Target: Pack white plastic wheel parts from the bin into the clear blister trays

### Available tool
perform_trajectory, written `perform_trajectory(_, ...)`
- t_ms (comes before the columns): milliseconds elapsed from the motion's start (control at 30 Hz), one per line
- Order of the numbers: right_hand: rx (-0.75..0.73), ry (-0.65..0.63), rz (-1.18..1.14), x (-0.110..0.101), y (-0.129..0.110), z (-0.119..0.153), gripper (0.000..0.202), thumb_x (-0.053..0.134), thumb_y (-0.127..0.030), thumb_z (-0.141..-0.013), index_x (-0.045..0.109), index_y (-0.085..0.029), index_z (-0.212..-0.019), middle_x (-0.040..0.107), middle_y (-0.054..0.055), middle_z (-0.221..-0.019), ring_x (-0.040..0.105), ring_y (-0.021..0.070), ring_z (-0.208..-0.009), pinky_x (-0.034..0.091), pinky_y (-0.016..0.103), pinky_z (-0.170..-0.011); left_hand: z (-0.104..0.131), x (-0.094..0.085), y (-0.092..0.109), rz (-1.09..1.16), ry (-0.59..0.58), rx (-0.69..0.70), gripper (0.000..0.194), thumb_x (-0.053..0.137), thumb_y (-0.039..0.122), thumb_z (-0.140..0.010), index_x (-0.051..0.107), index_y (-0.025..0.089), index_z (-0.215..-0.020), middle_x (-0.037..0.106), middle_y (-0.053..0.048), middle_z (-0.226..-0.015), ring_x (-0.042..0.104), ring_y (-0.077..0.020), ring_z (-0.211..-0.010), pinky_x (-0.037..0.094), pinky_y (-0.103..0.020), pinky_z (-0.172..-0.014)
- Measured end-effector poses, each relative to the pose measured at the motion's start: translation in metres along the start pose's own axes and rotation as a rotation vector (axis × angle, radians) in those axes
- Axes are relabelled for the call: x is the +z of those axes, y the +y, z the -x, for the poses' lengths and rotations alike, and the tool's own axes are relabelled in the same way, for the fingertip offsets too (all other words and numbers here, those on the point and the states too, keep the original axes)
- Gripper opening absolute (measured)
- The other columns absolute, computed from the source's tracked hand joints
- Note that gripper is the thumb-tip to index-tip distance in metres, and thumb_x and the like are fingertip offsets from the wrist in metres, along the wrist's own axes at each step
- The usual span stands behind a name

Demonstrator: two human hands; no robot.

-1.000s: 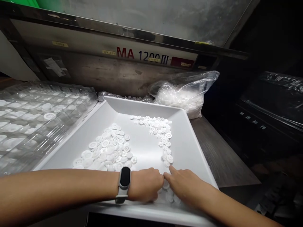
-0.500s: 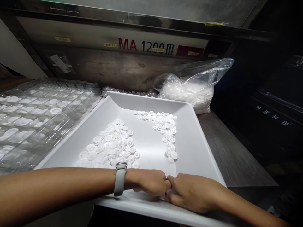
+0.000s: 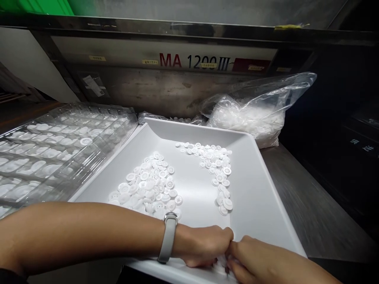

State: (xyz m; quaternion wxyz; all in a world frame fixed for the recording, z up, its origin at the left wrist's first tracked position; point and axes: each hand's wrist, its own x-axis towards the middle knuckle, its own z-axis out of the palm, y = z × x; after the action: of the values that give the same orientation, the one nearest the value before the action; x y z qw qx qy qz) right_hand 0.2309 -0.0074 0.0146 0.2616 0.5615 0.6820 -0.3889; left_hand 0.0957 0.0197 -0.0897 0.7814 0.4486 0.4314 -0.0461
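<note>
My left hand [image 3: 209, 243], with a grey-strapped watch [image 3: 168, 238] on the wrist, is closed at the front of a white plastic tray [image 3: 266, 185]. Against it, my right hand [image 3: 256, 258] is closed too, its fingers curled and touching the left ones. A bit of something whitish shows low between the fingers, too hidden to name. Beyond my left forearm lies a heap of small round white plastic discs [image 3: 151, 183], some with holed or spoked centres. More white discs [image 3: 219, 161] trail along the tray's far and right side.
Left of the tray stand clear plastic compartment trays [image 3: 68, 138] holding white round parts. A clear bag [image 3: 251, 118] of white pieces sits behind the tray at right. Across the back runs a machine panel [image 3: 142, 85] marked MA 1200 III. A green object [image 3: 38, 7] shows at top left.
The view has swung left, so the scene sits further right. Both hands appear lower and further right in the picture, still closed together at the tray's front.
</note>
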Motion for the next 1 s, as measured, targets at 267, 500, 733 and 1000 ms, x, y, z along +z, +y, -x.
perform_trajectory(267,-0.079,0.025,-0.045,0.006,0.006,-0.004,0.029,0.052,-0.021,-0.093,0.061,-0.021,-0.121,0.068,0.013,-0.107,0.067,0.0327,-0.094,0.047,0.039,-0.075,0.004,0.005,0.014,0.331,-0.114,-0.114,0.044,0.046,0.057,-0.094,0.061,0.016,-0.087,0.06,0.001,-0.075,0.054,-0.0111,-0.062,0.048,-0.029,-0.062)
perform_trajectory(500,-0.162,0.08,-0.153,-0.002,0.016,-0.002,0.018,0.052,-0.024,-0.09,0.065,-0.024,-0.102,0.07,0.006,-0.098,0.067,0.0265,-0.087,0.04,0.03,-0.064,-0.002,-0.001,0.003,0.382,-0.172,-0.098,0.044,0.047,0.057,-0.093,0.06,0.017,-0.082,0.058,0.002,-0.069,0.053,-0.0106,-0.059,0.046,-0.028,-0.06)
perform_trajectory(733,-0.261,0.222,-0.258,-0.004,0.016,-0.007,0.018,0.047,-0.025,-0.092,0.063,-0.02,-0.098,0.069,0.006,-0.092,0.066,0.0208,-0.079,0.045,0.026,-0.067,0.001,0.004,0.016,0.392,-0.198,-0.109,0.049,0.042,0.061,-0.093,0.06,0.017,-0.08,0.058,0.002,-0.066,0.054,-0.0117,-0.058,0.044,-0.028,-0.06)
perform_trajectory(1000,-0.272,0.414,-0.28,-0.002,0.022,0.012,0.021,0.055,-0.031,-0.092,0.056,-0.025,-0.113,0.063,0.005,-0.109,0.062,0.0242,-0.096,0.047,0.031,-0.081,0.015,0.006,0.033,0.508,-0.233,0.079,0.047,0.043,0.063,-0.089,0.052,0.019,-0.075,0.052,0.003,-0.069,0.042,-0.0098,-0.055,0.036,-0.026,-0.056)
